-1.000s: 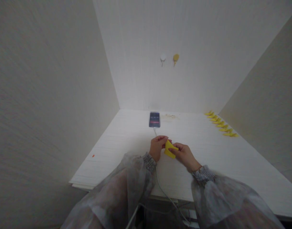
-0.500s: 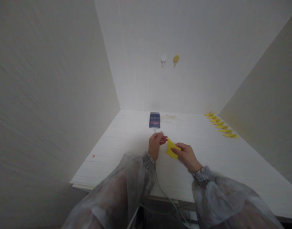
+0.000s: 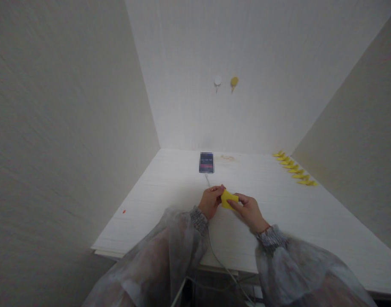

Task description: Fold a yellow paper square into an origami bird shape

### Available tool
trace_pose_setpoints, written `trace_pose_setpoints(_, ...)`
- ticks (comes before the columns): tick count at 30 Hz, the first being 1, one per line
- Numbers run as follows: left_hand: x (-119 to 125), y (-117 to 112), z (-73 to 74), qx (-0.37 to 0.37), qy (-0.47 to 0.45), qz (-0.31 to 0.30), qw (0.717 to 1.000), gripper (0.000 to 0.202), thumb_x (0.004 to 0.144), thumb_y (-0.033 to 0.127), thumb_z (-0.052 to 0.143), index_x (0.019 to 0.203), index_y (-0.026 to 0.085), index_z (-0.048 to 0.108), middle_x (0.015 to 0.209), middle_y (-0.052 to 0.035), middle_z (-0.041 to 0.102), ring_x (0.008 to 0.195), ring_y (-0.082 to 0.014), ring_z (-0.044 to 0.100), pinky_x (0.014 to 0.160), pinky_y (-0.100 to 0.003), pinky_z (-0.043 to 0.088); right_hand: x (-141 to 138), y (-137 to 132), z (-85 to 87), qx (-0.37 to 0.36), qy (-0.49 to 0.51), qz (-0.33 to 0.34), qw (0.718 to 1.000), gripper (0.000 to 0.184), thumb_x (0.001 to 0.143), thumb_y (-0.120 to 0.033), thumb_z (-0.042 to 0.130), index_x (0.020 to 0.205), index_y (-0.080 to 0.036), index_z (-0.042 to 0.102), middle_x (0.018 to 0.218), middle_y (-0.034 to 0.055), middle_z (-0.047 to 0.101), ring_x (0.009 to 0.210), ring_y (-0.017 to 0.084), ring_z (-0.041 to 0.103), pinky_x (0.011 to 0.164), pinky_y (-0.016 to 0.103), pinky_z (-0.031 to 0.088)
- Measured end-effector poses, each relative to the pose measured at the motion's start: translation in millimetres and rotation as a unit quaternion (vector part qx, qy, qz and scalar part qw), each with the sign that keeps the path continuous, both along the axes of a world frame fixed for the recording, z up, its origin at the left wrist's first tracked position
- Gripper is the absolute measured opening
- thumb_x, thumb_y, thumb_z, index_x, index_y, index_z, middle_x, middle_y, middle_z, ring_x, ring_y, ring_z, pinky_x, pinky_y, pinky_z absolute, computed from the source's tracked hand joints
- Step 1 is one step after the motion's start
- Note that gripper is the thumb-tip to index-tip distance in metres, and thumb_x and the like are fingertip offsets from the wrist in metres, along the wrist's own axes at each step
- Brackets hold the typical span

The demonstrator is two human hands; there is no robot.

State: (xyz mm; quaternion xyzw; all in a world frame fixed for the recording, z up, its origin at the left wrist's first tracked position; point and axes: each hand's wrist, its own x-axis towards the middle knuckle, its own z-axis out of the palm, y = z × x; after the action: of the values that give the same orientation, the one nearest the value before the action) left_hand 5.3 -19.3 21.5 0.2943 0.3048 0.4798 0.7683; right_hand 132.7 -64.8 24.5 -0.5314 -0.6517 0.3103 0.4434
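Observation:
A small piece of yellow paper (image 3: 227, 198) is held between both hands above the white table (image 3: 169, 179). My left hand (image 3: 211, 201) is closed, its fingers pinching the paper's left edge. On the other side, my right hand (image 3: 250, 209) grips the paper between thumb and fingers. Part of the sheet is hidden by the fingers, so its full shape does not show. Several folded yellow paper pieces (image 3: 293, 168) stand in a slanting row at the table's right side.
A phone (image 3: 206, 163) lies near the back wall, with a white cable (image 3: 216, 256) running down past the table's front edge. A white hook (image 3: 217, 80) and a yellow hook (image 3: 234, 81) are on the wall. A small orange bit (image 3: 124, 211) lies at left. Panels enclose both sides.
My left hand has closed from spread fingers onto the yellow paper's left edge. The right hand has shifted slightly left with the paper, which now shows a smaller area.

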Motion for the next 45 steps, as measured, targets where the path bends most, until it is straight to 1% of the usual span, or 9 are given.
trace_pose_setpoints(10,-2.5,-2.1,3.4,0.081,0.044,-0.077,0.993,0.03,0.055,0.032,0.068,0.074,0.012,0.06,0.071,-0.0022,0.057,0.065,-0.01,0.053,0.064,-0.024,0.041,5.4,1.1,-0.2,0.001,0.026,-0.063,0.998,0.024,0.069,-0.038,0.053,0.072,-0.016,0.061,0.068,0.0036,0.062,0.065,0.017,0.055,0.058,0.025,0.043)
trace_pose_setpoints(18,-2.5,-3.9,1.2,0.047,0.015,-0.098,0.994,0.032,0.057,0.037,0.066,0.07,0.009,0.061,0.071,-0.0056,0.06,0.063,-0.0109,0.054,0.066,-0.025,0.041,6.4,2.2,-2.1,0.004,0.056,-0.016,0.998,0.02,0.07,-0.036,0.053,0.073,-0.018,0.061,0.073,0.0028,0.062,0.07,0.017,0.055,0.066,0.028,0.043)
trace_pose_setpoints(24,-3.3,-1.8,2.3,0.074,0.029,-0.081,0.994,0.029,0.057,0.035,0.066,0.07,0.01,0.058,0.071,-0.0041,0.059,0.063,-0.01,0.054,0.064,-0.024,0.042,7.4,1.6,-0.6,0.016,0.035,-0.03,0.999,0.021,0.072,-0.036,0.052,0.074,-0.017,0.06,0.074,0.0029,0.062,0.071,0.017,0.056,0.066,0.028,0.044)
trace_pose_setpoints(27,-2.3,0.9,2.0,0.093,0.075,-0.02,0.993,0.031,0.055,0.032,0.068,0.076,0.013,0.056,0.075,-0.0022,0.059,0.065,-0.0085,0.053,0.063,-0.021,0.041,10.2,1.3,1.3,0.068,-0.05,-0.078,0.993,0.02,0.074,-0.035,0.049,0.071,-0.017,0.059,0.07,0.0026,0.06,0.066,0.016,0.054,0.063,0.027,0.043)
trace_pose_setpoints(30,-0.8,2.1,1.7,0.086,0.119,0.032,0.989,0.031,0.054,0.033,0.068,0.072,0.013,0.053,0.066,0.0007,0.055,0.057,-0.006,0.051,0.057,-0.019,0.041,15.6,2.2,2.1,0.19,-0.152,-0.112,0.964,0.015,0.076,-0.028,0.048,0.07,-0.018,0.058,0.069,0.0035,0.059,0.067,0.016,0.052,0.065,0.028,0.041)
trace_pose_setpoints(35,0.1,-2.6,6.4,0.072,0.079,-0.06,0.993,0.034,0.062,0.043,0.059,0.07,0.011,0.052,0.067,-0.0038,0.057,0.057,-0.0089,0.055,0.059,-0.023,0.045,25.9,4.0,3.6,0.348,-0.31,-0.083,0.881,0.012,0.076,-0.018,0.048,0.081,-0.018,0.059,0.073,0.0054,0.059,0.071,0.016,0.05,0.068,0.032,0.039)
trace_pose_setpoints(40,-1.3,-4.0,6.2,0.043,0.026,-0.081,0.995,0.035,0.061,0.033,0.064,0.086,0.013,0.049,0.077,-0.0058,0.06,0.063,-0.0113,0.058,0.061,-0.025,0.047,28.9,2.4,6.0,0.379,-0.424,0.001,0.823,0.021,0.08,-0.013,0.04,0.09,-0.017,0.058,0.076,0.0066,0.059,0.073,0.016,0.05,0.074,0.036,0.036)
trace_pose_setpoints(43,-2.8,-1.9,3.0,0.035,0.044,-0.056,0.997,0.05,0.052,0.016,0.071,0.094,0.015,0.044,0.076,-0.0045,0.06,0.065,-0.0131,0.059,0.062,-0.027,0.048,30.1,1.9,5.7,0.378,-0.441,0.031,0.813,0.023,0.08,-0.011,0.039,0.092,-0.017,0.058,0.08,0.0078,0.059,0.078,0.017,0.05,0.076,0.037,0.036)
trace_pose_setpoints(45,-3.8,-0.8,2.2,0.038,0.059,-0.045,0.997,0.053,0.051,0.012,0.071,0.096,0.015,0.042,0.075,-0.0046,0.06,0.065,-0.0141,0.059,0.062,-0.029,0.048,32.5,2.4,4.8,0.377,-0.424,0.038,0.823,0.023,0.079,-0.011,0.041,0.094,-0.018,0.058,0.083,0.0082,0.06,0.082,0.018,0.05,0.075,0.037,0.038)
